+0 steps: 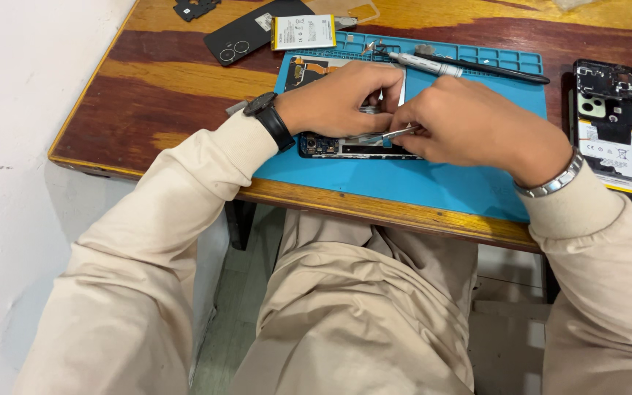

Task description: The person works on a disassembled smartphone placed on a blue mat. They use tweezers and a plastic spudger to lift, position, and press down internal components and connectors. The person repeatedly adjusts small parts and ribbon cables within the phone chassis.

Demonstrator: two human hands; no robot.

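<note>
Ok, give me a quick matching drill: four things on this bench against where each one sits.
Things:
1. tweezers
2. battery
3. screwdriver
4. second phone

Places:
A. far right, off the mat
B. in the right hand
C. on the black back cover, top
D. along the mat's far edge

Pairs: 1-B, 2-C, 3-D, 4-A

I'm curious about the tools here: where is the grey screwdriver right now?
In the head view the grey screwdriver lies unheld along the far edge of the blue mat, just beyond the right hand, beside a black stick-like tool.
</note>
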